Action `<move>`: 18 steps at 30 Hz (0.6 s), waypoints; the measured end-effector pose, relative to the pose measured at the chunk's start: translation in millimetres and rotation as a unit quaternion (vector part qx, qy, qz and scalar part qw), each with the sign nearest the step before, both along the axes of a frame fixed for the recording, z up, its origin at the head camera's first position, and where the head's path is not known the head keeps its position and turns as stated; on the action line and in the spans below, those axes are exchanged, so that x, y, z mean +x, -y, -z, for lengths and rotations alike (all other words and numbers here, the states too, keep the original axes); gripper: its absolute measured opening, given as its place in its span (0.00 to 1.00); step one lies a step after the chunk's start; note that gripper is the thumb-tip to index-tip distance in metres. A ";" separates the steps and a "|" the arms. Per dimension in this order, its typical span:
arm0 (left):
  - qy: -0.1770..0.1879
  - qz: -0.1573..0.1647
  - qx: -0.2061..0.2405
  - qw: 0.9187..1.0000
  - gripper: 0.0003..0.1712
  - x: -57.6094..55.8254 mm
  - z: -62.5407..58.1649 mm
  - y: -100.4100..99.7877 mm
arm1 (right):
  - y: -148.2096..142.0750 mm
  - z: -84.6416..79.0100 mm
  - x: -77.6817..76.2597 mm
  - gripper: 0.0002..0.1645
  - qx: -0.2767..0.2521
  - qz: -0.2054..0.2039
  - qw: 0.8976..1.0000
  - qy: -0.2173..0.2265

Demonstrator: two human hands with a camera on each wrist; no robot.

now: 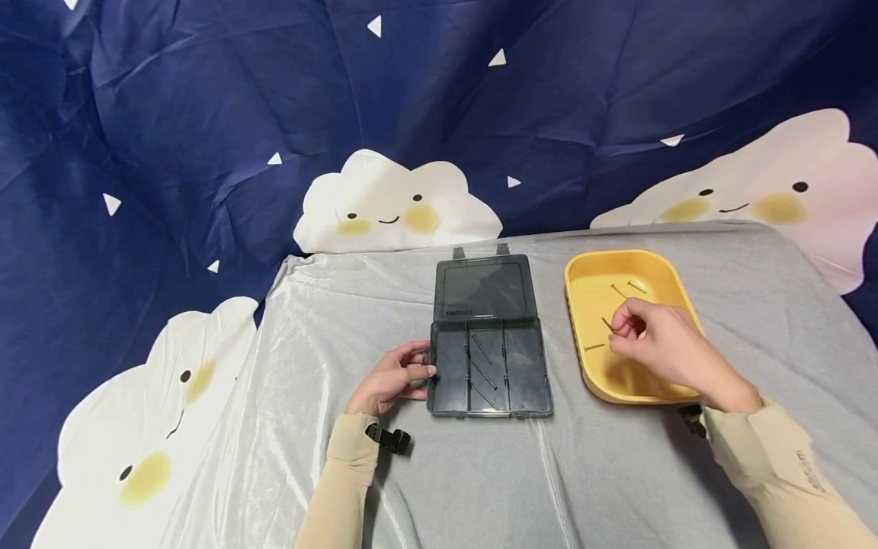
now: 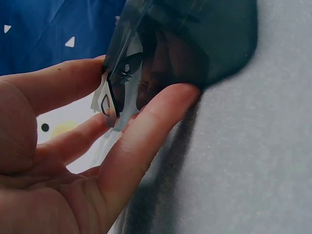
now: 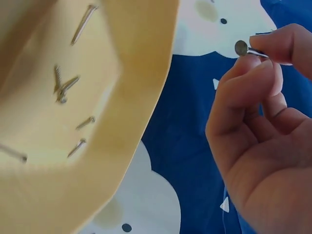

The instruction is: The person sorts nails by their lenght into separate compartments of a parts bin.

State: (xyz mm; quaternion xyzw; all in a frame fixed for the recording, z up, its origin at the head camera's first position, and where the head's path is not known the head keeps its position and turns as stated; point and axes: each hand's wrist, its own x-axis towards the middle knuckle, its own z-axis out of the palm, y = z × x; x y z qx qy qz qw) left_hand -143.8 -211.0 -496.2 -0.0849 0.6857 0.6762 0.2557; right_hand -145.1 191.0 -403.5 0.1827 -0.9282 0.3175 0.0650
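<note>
My right hand (image 1: pixel 658 339) pinches a nail (image 3: pixel 242 48) between thumb and fingertips, over the yellow tray (image 1: pixel 627 397). The right wrist view shows its flat round head pointing away from the fingers. More small fasteners lie in the tray, among them threaded screws (image 3: pixel 58 73) and a long nail (image 3: pixel 84 24). A dark see-through divided box (image 1: pixel 449 385) stands left of the tray, its lid (image 1: pixel 485 288) swung back. In its middle compartment lie three nails (image 1: pixel 484 376), slanting. My left hand (image 1: pixel 391 379) grips the box's left side, thumb (image 2: pixel 161 122) against the wall.
Grey velvety cloth (image 1: pixel 473 480) covers the table under box and tray. Behind it hangs a dark blue curtain (image 1: pixel 425 91) with white clouds and triangles. Each wrist wears a black strap (image 1: pixel 387 438). A strip of cloth separates box and tray.
</note>
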 end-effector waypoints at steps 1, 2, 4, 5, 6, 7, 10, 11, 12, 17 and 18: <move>0.000 0.000 -0.001 1.000 0.36 0.1 -0.2 0.0 | 2.1 -0.7 -0.3 0.09 -0.005 0.001 1.000 0.002; 0.000 -0.001 -0.001 1.000 0.36 0.2 -0.3 -0.1 | 4.4 -1.6 -0.4 0.08 -0.012 0.002 1.000 0.005; 0.001 -0.001 0.000 1.000 0.36 0.2 -0.5 -0.2 | 9.6 -3.0 -0.4 0.08 -0.033 0.002 0.999 0.018; 0.001 -0.001 0.001 1.000 0.36 0.1 -0.5 -0.2 | 12.4 -3.5 -0.3 0.07 -0.047 0.001 0.999 0.027; 0.001 -0.001 0.002 1.000 0.36 0.1 -0.5 -0.1 | 15.4 -3.9 -0.1 0.07 -0.061 0.002 0.998 0.036; -0.001 0.001 0.002 1.000 0.36 0.1 -0.6 0.0 | 18.5 -3.9 0.0 0.07 -0.075 0.002 0.996 0.045; -0.002 0.005 0.002 1.000 0.36 -0.2 -1.1 0.2 | 28.2 -3.6 0.4 0.06 -0.110 0.000 0.992 0.067; -0.002 0.008 0.001 1.000 0.37 -0.3 -1.2 0.3 | 31.4 -3.1 0.4 0.06 -0.122 0.000 0.990 0.074; -0.003 0.010 0.000 1.000 0.37 -0.4 -1.2 0.4 | 34.6 -2.3 0.2 0.06 -0.130 0.000 0.989 0.077; -0.001 0.013 -0.002 1.000 0.37 -0.4 -2.0 0.3 | 49.7 2.2 -0.7 0.06 -0.178 -0.007 0.979 0.101; 0.000 0.012 -0.001 1.000 0.37 -0.3 -2.2 0.2 | 52.6 2.8 -0.7 0.06 -0.186 -0.008 0.977 0.107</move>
